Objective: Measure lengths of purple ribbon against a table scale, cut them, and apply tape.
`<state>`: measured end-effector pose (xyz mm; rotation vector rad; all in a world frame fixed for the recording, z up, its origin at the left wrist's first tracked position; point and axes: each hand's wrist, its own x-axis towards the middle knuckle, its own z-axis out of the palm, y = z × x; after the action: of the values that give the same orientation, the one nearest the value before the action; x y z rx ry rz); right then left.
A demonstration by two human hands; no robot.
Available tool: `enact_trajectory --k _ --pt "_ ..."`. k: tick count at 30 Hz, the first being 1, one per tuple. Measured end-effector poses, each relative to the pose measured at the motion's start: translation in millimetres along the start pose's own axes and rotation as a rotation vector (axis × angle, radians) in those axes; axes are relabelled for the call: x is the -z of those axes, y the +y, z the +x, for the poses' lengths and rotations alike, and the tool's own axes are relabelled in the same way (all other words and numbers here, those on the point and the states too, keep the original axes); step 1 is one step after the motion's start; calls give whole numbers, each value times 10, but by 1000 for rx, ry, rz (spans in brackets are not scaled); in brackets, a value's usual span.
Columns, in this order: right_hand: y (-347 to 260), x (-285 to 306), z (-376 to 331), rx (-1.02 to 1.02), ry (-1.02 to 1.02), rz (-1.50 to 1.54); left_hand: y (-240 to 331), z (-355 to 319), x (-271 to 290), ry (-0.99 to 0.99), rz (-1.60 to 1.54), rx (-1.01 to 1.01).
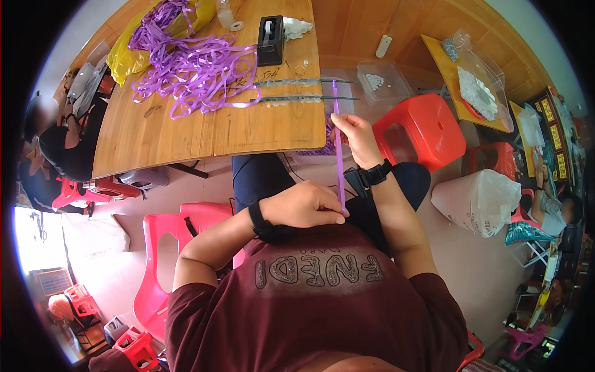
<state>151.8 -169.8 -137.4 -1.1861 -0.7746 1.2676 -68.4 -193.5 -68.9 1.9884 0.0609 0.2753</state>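
A flat purple ribbon (339, 162) runs between my two hands in front of my chest. My left hand (308, 204) pinches its near end close to my shirt. Farther out, my right hand (356, 132) grips the ribbon between thumb and fingers, and the strip carries on past it to the rods. Two thin dark rods (339, 98) stick out over the table's right edge, held down by clear tape. A tangled heap of purple ribbon (192, 68) lies on the wooden table (204, 133), partly in a yellow plastic bag (121, 59).
A black tape dispenser (270, 42) stands near the rods. Below the table edge a clear bin (304, 156) holds more purple ribbon. To the right are a red stool (427, 131), a clear tray (379, 93) and a white sack (474, 201). Other people sit at both sides.
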Motion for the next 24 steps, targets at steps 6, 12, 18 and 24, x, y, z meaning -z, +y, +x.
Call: enact_trajectory --k 6,12,18,24 --pt "-323 -49 -147 87 98 -180 394 44 205 122 24 -134" --pt "-841 -44 -467 683 -213 -733 596 220 457 223 50 -196" --pt "-1406 -48 75 1080 -70 -1183 770 557 1166 635 415 -143" --pt "-1323 134 1314 955 64 -1058 468 928 1749 909 57 -27"
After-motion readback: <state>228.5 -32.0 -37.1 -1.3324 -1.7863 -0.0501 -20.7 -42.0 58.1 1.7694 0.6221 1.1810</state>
